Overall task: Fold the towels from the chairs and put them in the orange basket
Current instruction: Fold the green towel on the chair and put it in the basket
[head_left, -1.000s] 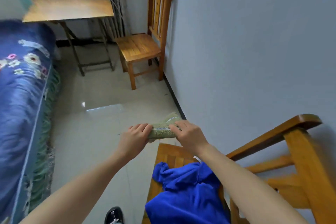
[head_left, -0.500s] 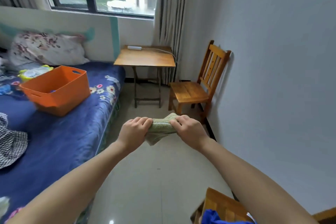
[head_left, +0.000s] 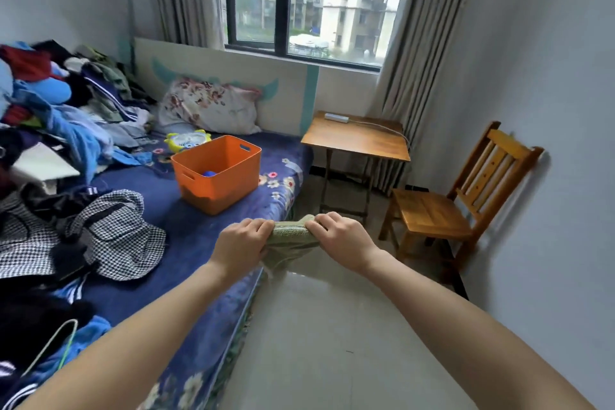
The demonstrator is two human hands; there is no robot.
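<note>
A small folded green towel (head_left: 290,240) hangs in the air between my hands, above the bed's near edge. My left hand (head_left: 242,245) grips its left end and my right hand (head_left: 339,239) grips its right end, fingers curled over the top fold. The orange basket (head_left: 216,173) stands on the blue bedspread a short way beyond and left of my hands; something blue lies inside it. A wooden chair (head_left: 459,200) with a bare seat stands against the right wall.
The bed (head_left: 186,243) on the left carries a heap of clothes (head_left: 60,103), a checked garment (head_left: 109,233) and a flowered pillow (head_left: 209,106). A small wooden folding table (head_left: 356,140) stands under the window. Pale tiled floor (head_left: 332,326) runs between bed and wall.
The view has swung left from the chairs and wall toward the bed and window, bringing the orange basket closer to the middle. Both hands keep holding the green towel; the blue cloth on the near chair is out of view.
</note>
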